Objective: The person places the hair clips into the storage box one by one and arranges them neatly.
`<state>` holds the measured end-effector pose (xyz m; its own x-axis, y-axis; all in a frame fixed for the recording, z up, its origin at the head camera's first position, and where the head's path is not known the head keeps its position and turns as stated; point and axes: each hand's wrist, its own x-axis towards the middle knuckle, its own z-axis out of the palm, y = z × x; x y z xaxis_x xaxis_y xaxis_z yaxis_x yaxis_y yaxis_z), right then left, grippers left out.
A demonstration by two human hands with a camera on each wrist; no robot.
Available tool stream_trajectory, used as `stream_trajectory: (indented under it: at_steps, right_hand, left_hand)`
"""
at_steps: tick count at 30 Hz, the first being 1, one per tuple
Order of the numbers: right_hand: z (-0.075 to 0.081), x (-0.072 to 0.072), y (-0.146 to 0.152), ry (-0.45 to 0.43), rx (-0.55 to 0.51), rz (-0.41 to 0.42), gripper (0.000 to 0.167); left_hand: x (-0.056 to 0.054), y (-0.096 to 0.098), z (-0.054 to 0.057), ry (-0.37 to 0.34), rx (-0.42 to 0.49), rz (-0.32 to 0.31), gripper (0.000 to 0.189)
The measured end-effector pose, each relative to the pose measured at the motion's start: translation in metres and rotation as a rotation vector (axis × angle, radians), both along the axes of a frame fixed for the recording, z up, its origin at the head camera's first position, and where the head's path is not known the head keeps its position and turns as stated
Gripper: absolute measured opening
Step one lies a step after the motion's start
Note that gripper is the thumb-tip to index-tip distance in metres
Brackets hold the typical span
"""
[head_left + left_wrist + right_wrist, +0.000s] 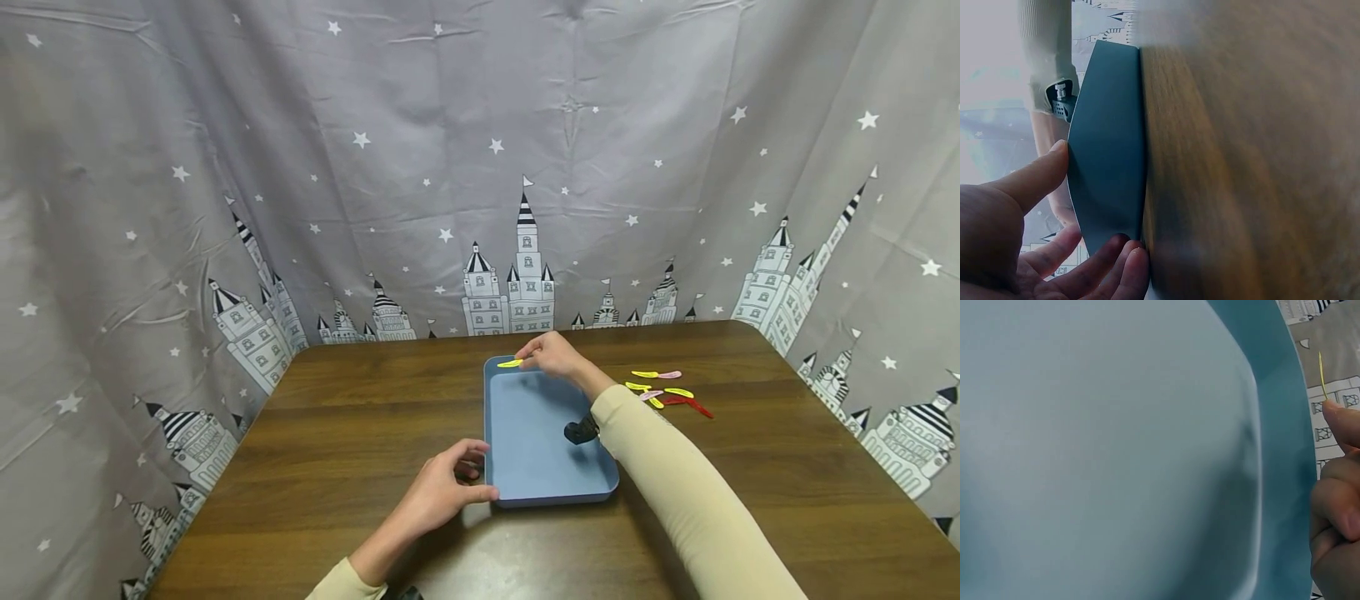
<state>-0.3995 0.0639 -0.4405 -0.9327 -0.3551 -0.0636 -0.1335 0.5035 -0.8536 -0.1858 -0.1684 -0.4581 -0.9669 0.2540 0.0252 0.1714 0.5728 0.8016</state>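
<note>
A yellow hair clip (510, 363) is pinched between the thumb and fingers of my right hand (551, 354). It hangs over the far left corner of a blue tray (551, 442); in the right wrist view the clip (1322, 375) shows edge-on as a thin curved line beyond the rim. My left hand (442, 483) rests against the tray's left side near the front corner. In the left wrist view its thumb (1054, 156) touches the rim, while the other fingers lie lower along the outer wall (1107, 144).
Right of the tray, on the wooden table (360, 417), lies a loose group of hair clips: several yellow clips (679, 392), pink clips (670, 375) and red clips (701, 408). My right forearm (675, 475) crosses over the tray's right edge. A grey castle-print curtain (420, 167) hangs behind.
</note>
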Motion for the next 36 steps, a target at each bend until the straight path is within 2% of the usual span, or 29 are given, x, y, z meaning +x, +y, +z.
stream_trajectory:
  at_steps: [3, 10, 20, 29, 36]
  right_hand:
    - [-0.006, -0.002, -0.004, 0.013, 0.015, -0.009, 0.014]
    - [-0.018, -0.003, -0.01, -0.024, -0.015, -0.021, 0.012]
    - [-0.033, -0.001, -0.017, -0.005, 0.008, -0.046, 0.01]
    - [-0.036, 0.005, -0.023, 0.083, 0.032, -0.089, 0.011]
    - [-0.037, 0.009, -0.026, 0.089, 0.025, -0.121, 0.011]
  left_hand:
    - [0.0, 0.0, 0.0, 0.001, 0.003, -0.004, 0.058]
    - [-0.001, 0.0, -0.001, 0.01, 0.004, -0.007, 0.058]
    - [-0.001, 0.0, -0.003, 0.018, 0.018, -0.009, 0.058]
    - [-0.001, 0.0, -0.002, 0.005, 0.016, -0.016, 0.059]
    - [-0.001, 0.0, -0.001, -0.014, 0.019, -0.021, 0.059]
